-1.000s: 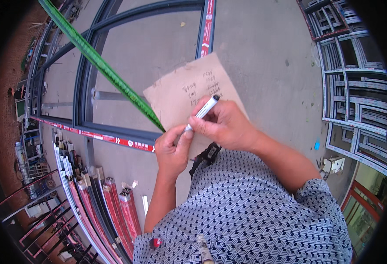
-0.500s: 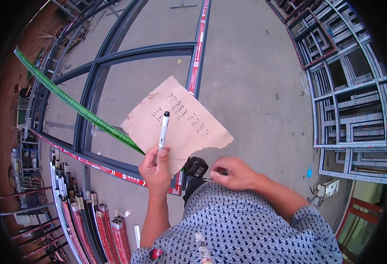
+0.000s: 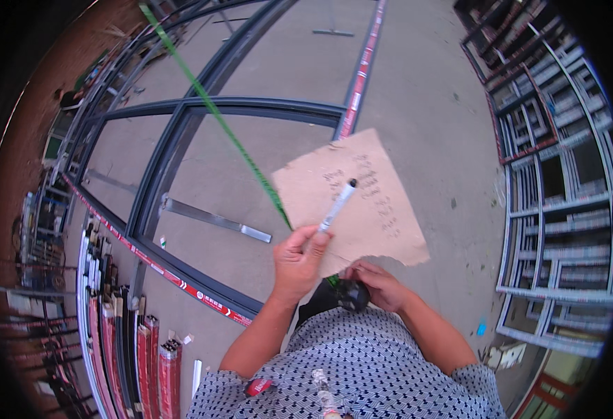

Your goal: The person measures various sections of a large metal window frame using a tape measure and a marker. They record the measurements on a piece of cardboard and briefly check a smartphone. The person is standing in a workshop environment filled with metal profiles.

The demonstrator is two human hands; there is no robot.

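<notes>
My left hand (image 3: 299, 258) is closed on a torn piece of brown cardboard (image 3: 390, 209) with rows of handwriting. Under the thumb of that hand is a white marker (image 3: 336, 208) with a black end, lying across the cardboard. At my waist my right hand (image 3: 382, 288) has its fingers curled at the black case of a tape measure (image 3: 352, 296). Its long green blade (image 3: 226, 128) runs out to the far left and passes behind the cardboard, which hides part of it.
A large dark grey metal frame (image 3: 174, 133) with red-and-white taped edges lies ahead and left. Within it rests a silver metal bar (image 3: 215, 220). Bundled profiles (image 3: 169, 377) stand at lower left. Stacked window frames (image 3: 561, 230) line the right side.
My left hand has moved right with the cardboard and marker, turning the cardboard. My right hand has come onto the tape measure case. The green blade has swung to a steeper angle.
</notes>
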